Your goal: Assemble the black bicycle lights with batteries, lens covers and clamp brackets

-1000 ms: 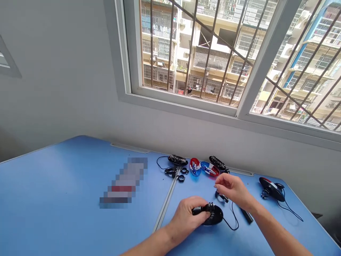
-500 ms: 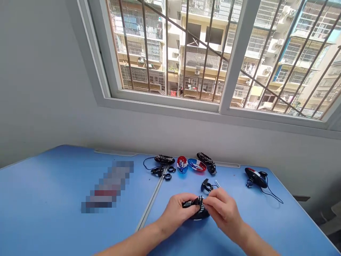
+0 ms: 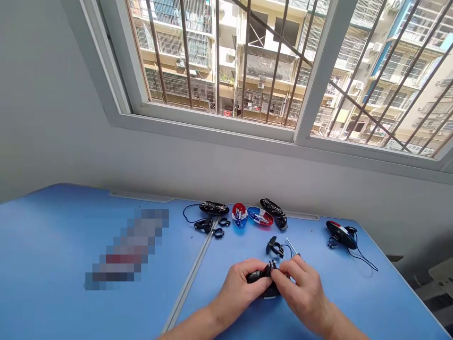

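Apparently midway: left hand (image 3: 241, 287), fingers closed, grips black oval plastic unit (image 3: 271, 291); right hand (image 3: 303, 289), fingertips at its black bracket (image 3: 272, 266), cannot tell grip; black ring clamp (image 3: 272, 246), twelve o'clock, loose; red-white-black oval unit (image 3: 340, 233), two o'clock, already ring-fitted

Black device (image 3: 269, 291) — plain blue tabletop (image 3: 53, 250)

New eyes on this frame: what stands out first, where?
Likely the bright barred window, top center to right. Next, two red-and-blue oval shells near the back of the blue table. Then, low center, the left-hand grip holding a black oval device, the right-hand grip close against it.
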Motion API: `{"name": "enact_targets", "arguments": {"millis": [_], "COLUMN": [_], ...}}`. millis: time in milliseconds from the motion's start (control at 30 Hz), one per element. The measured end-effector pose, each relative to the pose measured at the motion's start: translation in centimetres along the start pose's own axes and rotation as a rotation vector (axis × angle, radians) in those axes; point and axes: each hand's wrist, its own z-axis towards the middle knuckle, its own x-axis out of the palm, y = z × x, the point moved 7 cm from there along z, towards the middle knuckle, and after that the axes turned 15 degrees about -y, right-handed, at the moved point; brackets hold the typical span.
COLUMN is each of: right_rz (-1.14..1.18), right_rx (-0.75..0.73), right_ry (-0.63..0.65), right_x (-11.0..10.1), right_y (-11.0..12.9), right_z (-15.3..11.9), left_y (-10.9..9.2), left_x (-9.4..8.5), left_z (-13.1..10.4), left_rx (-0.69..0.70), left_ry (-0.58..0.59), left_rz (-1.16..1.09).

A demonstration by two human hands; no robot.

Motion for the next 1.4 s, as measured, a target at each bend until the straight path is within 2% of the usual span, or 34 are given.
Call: {"name": "enact_targets", "arguments": {"millis": [600, 1100, 1400], "right_rz": [-0.095, -0.012, 0.002], "right_rx": [0.011, 0.001, -0.009], "right_ry": [0.119, 0.117, 0.057], "right_x": [0.8, -0.3, -0.6], "right_y": [0.3, 0.8, 1.1], "right_z": [0.4, 0.5, 0.5], "left_y": [-0.6, -0.6, -0.9], "left_x": [0.0, 0.0, -0.1], "left_z": [-0.2, -0.4, -0.6], "left_rx": [0.042, 0.070, 0.072], "left_ry": [-0.017, -0.009, -0.014], "left_rz": [0.042, -0.009, -0.009]}}
